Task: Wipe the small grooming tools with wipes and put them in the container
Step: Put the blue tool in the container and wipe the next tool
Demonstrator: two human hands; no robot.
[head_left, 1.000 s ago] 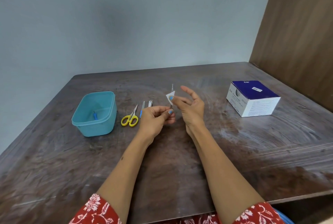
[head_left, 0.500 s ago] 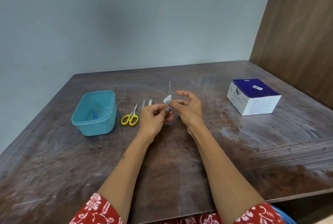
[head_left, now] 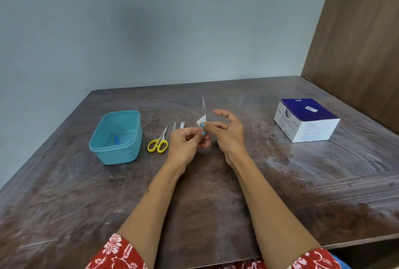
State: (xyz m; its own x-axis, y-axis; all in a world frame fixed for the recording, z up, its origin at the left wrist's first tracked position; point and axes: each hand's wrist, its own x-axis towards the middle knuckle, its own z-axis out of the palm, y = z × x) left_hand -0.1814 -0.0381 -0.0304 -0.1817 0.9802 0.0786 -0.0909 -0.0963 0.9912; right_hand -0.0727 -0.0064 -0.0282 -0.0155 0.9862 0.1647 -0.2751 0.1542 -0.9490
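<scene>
Fingertips (head_left: 202, 125) of the right hand (head_left: 226, 134) pinch a wipe (head_left: 201, 120) round a thin metal tool (head_left: 203, 104), upright for cleaning (left hand (head_left: 185, 143) grips its base).

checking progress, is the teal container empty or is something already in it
Not empty: the open teal container has one small blue-handled tool lying on its floor.

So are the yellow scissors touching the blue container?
Apart. The head view shows a strip of bare table between the yellow scissors and the blue container to their left.
</scene>
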